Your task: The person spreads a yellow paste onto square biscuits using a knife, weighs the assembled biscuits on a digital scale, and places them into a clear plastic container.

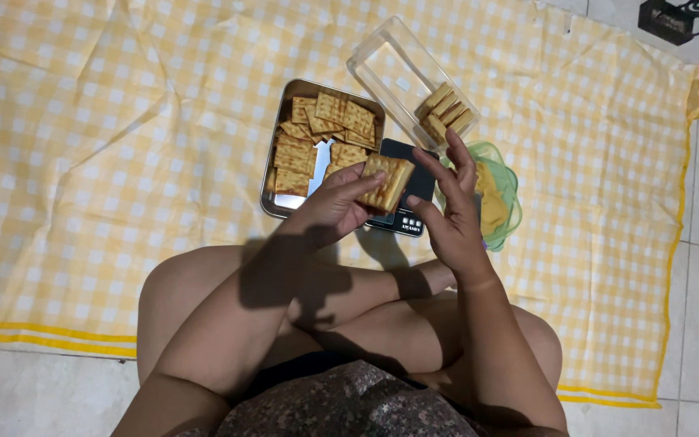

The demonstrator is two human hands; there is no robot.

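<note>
The person sits cross-legged on a yellow checked cloth [123, 121] spread over a tiled floor.

**Grip state.** The left hand [335, 206] holds a small stack of square crackers [387, 180], pinched between thumb and fingertips above a black digital scale [404, 212]. The right hand [451, 214] is open, fingers spread and raised, palm turned toward the stack; it stands just beside the stack at its 3 o'clock and grips nothing.

**Location of items.** With the scale as centre:
- A metal tray [286, 206] lies at 10 o'clock, touching or nearly touching the scale. It carries many loose crackers [325, 129] in disordered layers.
- A clear plastic container [394, 69] lies at 12 o'clock, tilted on the diagonal. A short row of crackers [446, 113] stands on edge at its near end; the remainder is empty.
- A green-rimmed lid or bag with yellow contents [495, 202] lies at 3 o'clock, partly hidden by the right hand.

**Progress, as judged.** The work appears to be at an early stage: only a small portion sits in the container, one stack is in hand over the scale, and most of the crackers remain in the tray. The scale display cannot be read.
</note>
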